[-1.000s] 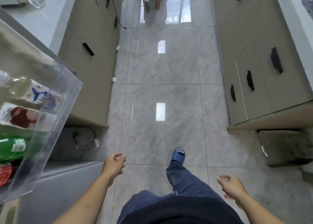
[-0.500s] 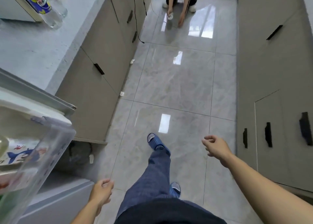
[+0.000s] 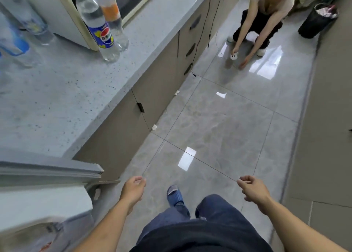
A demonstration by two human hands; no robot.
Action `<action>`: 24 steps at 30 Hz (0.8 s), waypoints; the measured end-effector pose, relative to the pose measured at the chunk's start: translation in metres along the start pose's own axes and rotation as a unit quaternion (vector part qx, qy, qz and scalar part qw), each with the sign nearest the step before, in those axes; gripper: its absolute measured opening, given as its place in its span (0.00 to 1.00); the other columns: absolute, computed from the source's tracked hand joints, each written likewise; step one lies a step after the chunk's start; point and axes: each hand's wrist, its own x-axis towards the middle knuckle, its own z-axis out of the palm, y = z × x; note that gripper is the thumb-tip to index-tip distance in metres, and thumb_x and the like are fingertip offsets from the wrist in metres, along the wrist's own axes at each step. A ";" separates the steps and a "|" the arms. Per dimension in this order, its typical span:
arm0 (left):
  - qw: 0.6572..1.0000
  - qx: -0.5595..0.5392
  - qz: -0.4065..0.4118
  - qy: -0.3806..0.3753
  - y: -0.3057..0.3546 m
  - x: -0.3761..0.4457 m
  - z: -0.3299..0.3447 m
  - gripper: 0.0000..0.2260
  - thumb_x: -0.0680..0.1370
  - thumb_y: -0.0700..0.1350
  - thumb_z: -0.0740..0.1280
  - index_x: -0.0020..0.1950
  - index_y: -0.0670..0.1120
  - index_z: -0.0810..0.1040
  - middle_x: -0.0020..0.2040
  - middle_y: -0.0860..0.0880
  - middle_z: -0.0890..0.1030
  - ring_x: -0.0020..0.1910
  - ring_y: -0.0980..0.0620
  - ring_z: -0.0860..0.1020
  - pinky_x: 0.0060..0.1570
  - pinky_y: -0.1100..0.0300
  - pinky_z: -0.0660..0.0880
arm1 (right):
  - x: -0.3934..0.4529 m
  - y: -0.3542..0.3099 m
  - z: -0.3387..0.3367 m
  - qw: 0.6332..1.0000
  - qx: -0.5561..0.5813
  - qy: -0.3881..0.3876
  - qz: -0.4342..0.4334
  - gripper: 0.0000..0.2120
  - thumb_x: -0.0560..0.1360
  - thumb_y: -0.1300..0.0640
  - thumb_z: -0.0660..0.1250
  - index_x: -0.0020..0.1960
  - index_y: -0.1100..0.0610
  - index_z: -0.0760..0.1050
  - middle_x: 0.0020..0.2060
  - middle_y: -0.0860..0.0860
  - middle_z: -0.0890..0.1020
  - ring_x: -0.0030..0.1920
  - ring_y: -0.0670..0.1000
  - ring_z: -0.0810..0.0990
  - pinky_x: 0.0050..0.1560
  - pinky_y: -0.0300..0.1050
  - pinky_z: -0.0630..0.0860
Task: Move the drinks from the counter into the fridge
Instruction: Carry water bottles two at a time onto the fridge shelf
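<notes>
— Biggest first? Shiny grey floor (image 3: 219,129), all through the middle.
— Then counter (image 3: 62,91) on the left, grey with little specks. Brown cupboards (image 3: 122,129) under it, dark handles.
— Down in the left corner?
— Fridge (image 3: 38,200), only the top edge and a bit of the open door. Blurry there, so nothing clear inside.
— At the far end of the floor?
— Someone crouching (image 3: 266,17), arms down low, something small and white in one hand. Black bin (image 3: 317,20) just beside, to the right.
— And at the back of the counter?
— Pale box with a dark window (image 3: 62,17), maybe an oven, hard to tell.
— Drinks?
— All up on the counter. Clear bottle (image 3: 99,30) with a blue cap and blue label, standing near the front edge. Orange bottle (image 3: 112,17) right behind it, touching or nearly. More bottles (image 3: 22,26) at the far left, too blurry to count.
— Hands?
— Left hand (image 3: 134,189) low, near the fridge corner, over the floor. Fingers loosely curled, holding nothing.
— Right hand (image 3: 252,188) out on the other side, same height. Fingers loosely bent too, nothing in them. Both well apart from the drinks.
— Smallest?
— Blue shoe (image 3: 174,194) between the hands.
</notes>
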 end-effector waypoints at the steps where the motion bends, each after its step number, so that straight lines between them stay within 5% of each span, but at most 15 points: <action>1: 1.000 -0.023 0.006 0.003 0.014 0.005 0.002 0.09 0.80 0.47 0.65 0.59 0.48 0.77 0.47 0.45 0.81 0.41 0.49 0.78 0.36 0.59 0.75 | 0.009 -0.009 -0.001 1.000 -0.017 -0.005 -0.001 0.07 0.78 0.55 0.68 0.53 0.57 0.77 0.37 0.55 0.80 0.36 0.53 0.75 0.36 0.46 0.75; 12: 0.978 -0.172 -0.019 0.116 0.096 0.014 0.008 0.08 0.80 0.48 0.66 0.59 0.50 0.77 0.51 0.48 0.82 0.44 0.51 0.80 0.37 0.59 0.77 | 0.136 -0.144 0.010 0.977 -0.173 -0.115 -0.051 0.08 0.78 0.54 0.67 0.53 0.59 0.76 0.39 0.57 0.79 0.36 0.55 0.75 0.34 0.45 0.74; 19: 0.932 -0.243 -0.084 0.254 0.121 -0.010 0.013 0.06 0.81 0.47 0.66 0.58 0.49 0.76 0.54 0.47 0.81 0.45 0.51 0.81 0.37 0.59 0.79 | 0.170 -0.299 0.056 0.926 -0.239 -0.220 -0.194 0.07 0.77 0.52 0.68 0.52 0.55 0.77 0.40 0.52 0.82 0.37 0.52 0.79 0.42 0.49 0.79; 24: 0.891 -0.300 -0.068 0.333 0.152 -0.018 0.006 0.05 0.81 0.45 0.66 0.57 0.51 0.76 0.52 0.48 0.81 0.48 0.51 0.81 0.38 0.62 0.79 | 0.127 -0.394 0.104 0.865 -0.236 -0.292 -0.333 0.04 0.78 0.56 0.68 0.52 0.54 0.77 0.39 0.49 0.80 0.35 0.47 0.77 0.33 0.32 0.73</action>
